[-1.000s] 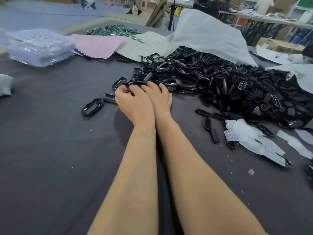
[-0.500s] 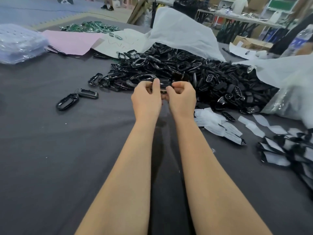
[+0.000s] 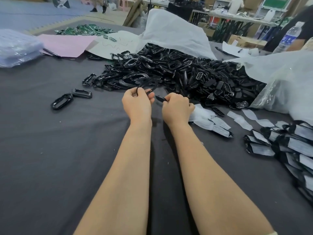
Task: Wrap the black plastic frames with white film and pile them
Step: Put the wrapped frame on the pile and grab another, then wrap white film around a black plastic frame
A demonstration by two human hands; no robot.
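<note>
Separately, left hand [image 3: 137,106] and right hand [image 3: 176,109] pinch slim glossy black frames [image 3: 160,98].

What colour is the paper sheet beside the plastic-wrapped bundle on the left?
The paper sheet is pink; the head view shows it best.

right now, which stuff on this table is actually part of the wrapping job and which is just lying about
In the job:
- heap of black frames
- looped frame gripped by the left hand
- dark piece pinched by the right hand
- white film pieces
- pile of wrapped frames

Just lying about:
- pink sheet
- water bottle
- bagged stack
- green parts
</note>
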